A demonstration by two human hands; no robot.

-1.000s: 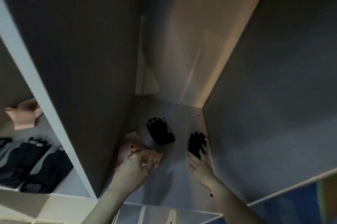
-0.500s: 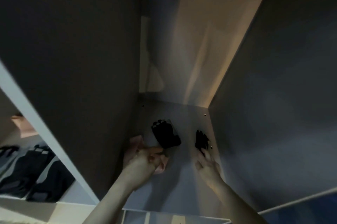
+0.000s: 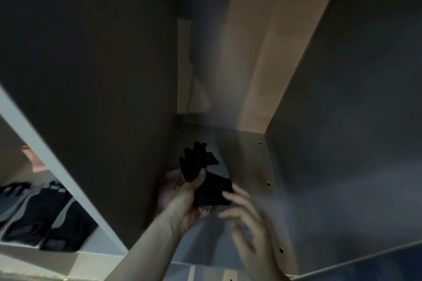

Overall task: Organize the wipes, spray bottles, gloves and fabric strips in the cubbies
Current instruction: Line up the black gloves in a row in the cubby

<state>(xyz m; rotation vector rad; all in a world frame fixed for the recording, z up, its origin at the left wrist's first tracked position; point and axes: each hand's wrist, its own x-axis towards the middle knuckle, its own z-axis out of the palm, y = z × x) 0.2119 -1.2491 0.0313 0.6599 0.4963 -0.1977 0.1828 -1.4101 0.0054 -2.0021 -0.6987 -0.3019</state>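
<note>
While your left hand [image 3: 189,198] is clenched around a bunch of black gloves [image 3: 201,171] near the left wall of the middle cubby [image 3: 246,166], your right hand [image 3: 249,219] hangs just beside them with its fingers spread and relaxed, grasping nothing; it is blurred, so I cannot tell whether a fingertip touches the fabric. The bundle sits lifted off the cubby floor, toward the front left corner, and something pink [image 3: 170,187] shows behind your left hand against that same wall; it may be a fabric strip, but it is too dark to be sure.

By my reading, the glove sorting is part done. In the neighbouring cubby on the left [image 3: 96,242], several dark gloves [image 3: 52,219] already lie flat side by side along the front edge, looking settled. Another pale pink patch [image 3: 28,155] shows deeper in that compartment, too small to name.

What is left, as far as you can see here: the gloves in your grip have not yet been set down anywhere, and they probably belong with the row next door. No wipes or spray bottles show in this view, so you cannot judge their state from here. The pink piece by the left wall also looks unplaced.
</note>
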